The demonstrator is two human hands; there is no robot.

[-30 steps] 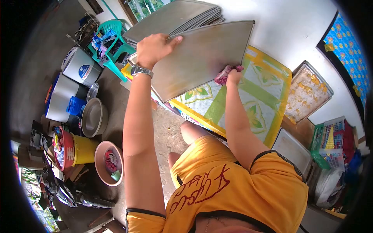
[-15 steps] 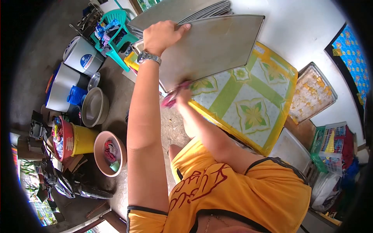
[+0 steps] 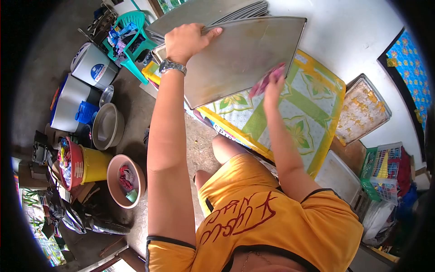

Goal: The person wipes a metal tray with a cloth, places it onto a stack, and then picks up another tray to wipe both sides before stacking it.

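Note:
A flat grey metal tray [image 3: 240,56] stands tilted on edge over the table with a green, white and yellow patterned cover [image 3: 299,131]. My left hand [image 3: 188,40], with a watch at the wrist, grips its upper left edge, thumb on the near face. Bunched in my right hand [image 3: 273,90] is a pink-red cloth [image 3: 263,84], held against the tray's lower right edge and slightly blurred. Behind the tray, a stack of similar metal sheets [image 3: 244,12] leans together.
A stained tray [image 3: 362,109] leans at the wall on the right, above plastic crates [image 3: 383,174]. To the left are a green chair [image 3: 131,50], a grey basin [image 3: 108,126], a yellow bucket [image 3: 96,164] and a pink basin [image 3: 126,181] holding red cloth.
My right hand has moved right and up with the cloth, from the tray's lower left corner to its lower right edge. My left hand keeps its grip on the tray.

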